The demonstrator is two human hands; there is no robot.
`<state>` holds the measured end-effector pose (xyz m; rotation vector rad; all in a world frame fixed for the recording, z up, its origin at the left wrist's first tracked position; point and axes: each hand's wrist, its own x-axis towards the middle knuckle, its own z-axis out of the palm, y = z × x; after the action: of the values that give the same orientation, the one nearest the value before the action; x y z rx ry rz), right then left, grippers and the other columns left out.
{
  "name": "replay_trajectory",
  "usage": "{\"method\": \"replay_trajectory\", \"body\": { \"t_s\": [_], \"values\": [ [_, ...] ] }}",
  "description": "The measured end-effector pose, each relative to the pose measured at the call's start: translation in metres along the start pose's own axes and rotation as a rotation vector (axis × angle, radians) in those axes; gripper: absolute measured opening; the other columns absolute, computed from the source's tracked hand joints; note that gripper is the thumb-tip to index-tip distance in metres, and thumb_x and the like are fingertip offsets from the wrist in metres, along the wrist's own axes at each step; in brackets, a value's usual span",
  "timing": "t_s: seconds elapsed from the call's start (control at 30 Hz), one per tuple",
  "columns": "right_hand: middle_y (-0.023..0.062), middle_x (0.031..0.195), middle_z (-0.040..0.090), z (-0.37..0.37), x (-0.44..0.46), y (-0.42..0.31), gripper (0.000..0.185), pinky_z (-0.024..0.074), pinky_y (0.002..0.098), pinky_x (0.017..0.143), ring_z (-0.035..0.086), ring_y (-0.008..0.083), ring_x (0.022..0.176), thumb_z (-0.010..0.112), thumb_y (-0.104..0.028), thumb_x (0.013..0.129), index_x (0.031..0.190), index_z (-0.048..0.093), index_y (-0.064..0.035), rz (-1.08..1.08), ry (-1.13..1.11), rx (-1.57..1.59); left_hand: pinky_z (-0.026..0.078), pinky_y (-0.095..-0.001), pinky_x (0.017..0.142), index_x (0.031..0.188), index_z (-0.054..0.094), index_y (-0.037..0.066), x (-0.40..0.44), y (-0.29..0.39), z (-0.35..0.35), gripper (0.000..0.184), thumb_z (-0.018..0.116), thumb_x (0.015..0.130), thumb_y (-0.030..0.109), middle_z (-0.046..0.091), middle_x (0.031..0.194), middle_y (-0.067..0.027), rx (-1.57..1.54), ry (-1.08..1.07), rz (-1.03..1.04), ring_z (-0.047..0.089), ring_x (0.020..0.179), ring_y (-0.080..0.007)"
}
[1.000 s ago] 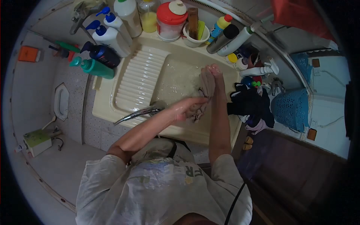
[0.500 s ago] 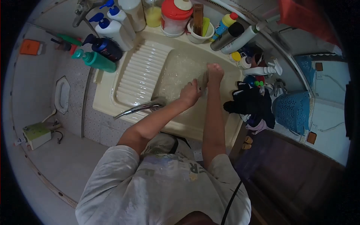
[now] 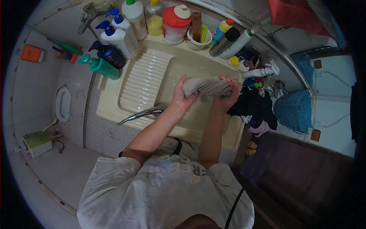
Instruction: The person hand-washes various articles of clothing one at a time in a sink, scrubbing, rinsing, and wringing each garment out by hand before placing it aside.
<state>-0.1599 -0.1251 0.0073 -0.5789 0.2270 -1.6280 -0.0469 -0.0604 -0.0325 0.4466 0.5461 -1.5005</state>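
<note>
Item: one damp-looking, grey-beige fabric cloth (image 3: 207, 87), bunched lengthwise, held above the cream-coloured rectangular sink (image 3: 187, 124), right of its moulded ridged washboard (image 3: 143, 80). Left hand (image 3: 182, 95): gripping the cloth's left end. Right hand (image 3: 230, 95): fingers curled round its right end. Step, as judged: working the cloth over the sink. Next move calls for: firm hold at both ends, cloth kept over the sink.
</note>
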Motion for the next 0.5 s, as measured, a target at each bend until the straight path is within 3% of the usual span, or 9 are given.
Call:
{"method": "replay_trajectory", "body": {
  "t_s": [0.07,0.13,0.17,0.2,0.27,0.3,0.43,0.47,0.5],
  "values": [
    [0.0018,0.079,0.051,-0.022,-0.005,-0.003,0.013,0.0455,0.0432,0.076,0.052,0.0183,0.079,0.054,-0.007,0.084,0.074,0.046,-0.0093,0.058,0.109,-0.051,0.044,-0.0416,0.086,0.115,0.047,0.001,-0.006,0.003,0.012,0.045,0.062,0.081,0.027,0.055,0.109,-0.0163,0.050,0.062,0.072,0.054,0.097,-0.0277],
    [0.0021,0.080,0.052,-0.054,-0.013,0.000,0.011,0.0456,0.0422,0.077,0.053,0.0179,0.081,0.054,-0.009,0.085,0.075,0.048,-0.0093,0.105,0.224,-0.104,0.047,-0.0354,0.079,0.105,0.054,0.001,-0.001,0.004,0.015,0.031,0.062,0.077,0.012,0.060,0.099,-0.0131,0.300,-0.062,0.398,0.058,0.088,-0.0228],
    [0.0025,0.081,0.054,-0.076,-0.021,0.004,0.010,0.0459,0.0391,0.078,0.054,0.0172,0.082,0.055,-0.011,0.085,0.077,0.050,-0.0095,0.261,0.380,-0.139,0.047,-0.0354,0.079,0.105,0.054,0.001,-0.004,0.001,0.021,0.031,0.062,0.077,0.012,0.060,0.099,-0.0131,0.304,-0.063,0.387,0.058,0.088,-0.0228],
    [0.0029,0.082,0.055,-0.085,-0.026,0.006,0.009,0.0461,0.0360,0.079,0.055,0.0165,0.083,0.055,-0.014,0.086,0.079,0.051,-0.0098,0.418,0.537,-0.170,0.047,-0.0328,0.077,0.098,0.058,0.002,-0.010,-0.002,0.031,0.024,0.061,0.075,0.009,0.061,0.094,-0.0104,0.622,-0.127,0.546,0.059,0.084,-0.0205],
    [0.0030,0.083,0.056,-0.094,-0.038,0.010,0.008,0.0465,0.0332,0.078,0.056,0.0159,0.083,0.056,-0.014,0.085,0.080,0.052,-0.0100,0.547,0.508,-0.167,0.049,-0.0290,0.070,0.081,0.064,0.005,-0.016,-0.012,0.043,0.015,0.059,0.067,0.005,0.064,0.082,-0.0059,1.211,-0.238,0.822,0.062,0.075,-0.0188],
    [0.0031,0.084,0.057,-0.093,-0.042,0.012,0.007,0.0468,0.0303,0.078,0.056,0.0153,0.082,0.057,-0.015,0.085,0.081,0.053,-0.0103,0.682,0.469,-0.163,0.049,-0.0290,0.070,0.081,0.064,0.005,-0.018,-0.016,0.047,0.015,0.059,0.067,0.005,0.064,0.082,-0.0059,1.217,-0.239,0.816,0.062,0.075,-0.0188],
    [0.0020,0.076,0.057,-0.060,-0.031,0.004,0.008,0.0469,0.0276,0.070,0.056,0.0135,0.073,0.059,-0.014,0.082,0.076,0.054,-0.0105,0.699,0.440,-0.132,0.048,-0.0320,0.062,0.074,0.064,0.007,-0.022,-0.028,0.054,0.015,0.061,0.059,0.008,0.063,0.080,-0.0084,1.697,-0.908,1.057,0.061,0.071,-0.0222],
    [0.0016,0.075,0.056,-0.059,-0.024,0.001,0.009,0.0463,0.0273,0.067,0.055,0.0130,0.071,0.059,-0.014,0.081,0.075,0.054,-0.0102,0.796,0.317,-0.238,0.047,-0.0333,0.059,0.070,0.063,0.006,-0.023,-0.031,0.054,0.013,0.062,0.057,0.010,0.062,0.078,-0.0091,1.799,-1.156,1.138,0.060,0.070,-0.0236],
    [0.0012,0.073,0.056,-0.059,-0.015,-0.003,0.010,0.0458,0.0270,0.065,0.055,0.0125,0.069,0.060,-0.013,0.080,0.073,0.053,-0.0098,0.890,0.188,-0.344,0.047,-0.0333,0.059,0.070,0.063,0.006,-0.027,-0.034,0.056,0.013,0.062,0.057,0.010,0.062,0.078,-0.0091,1.801,-1.161,1.129,0.060,0.070,-0.0236]
  ]
}}
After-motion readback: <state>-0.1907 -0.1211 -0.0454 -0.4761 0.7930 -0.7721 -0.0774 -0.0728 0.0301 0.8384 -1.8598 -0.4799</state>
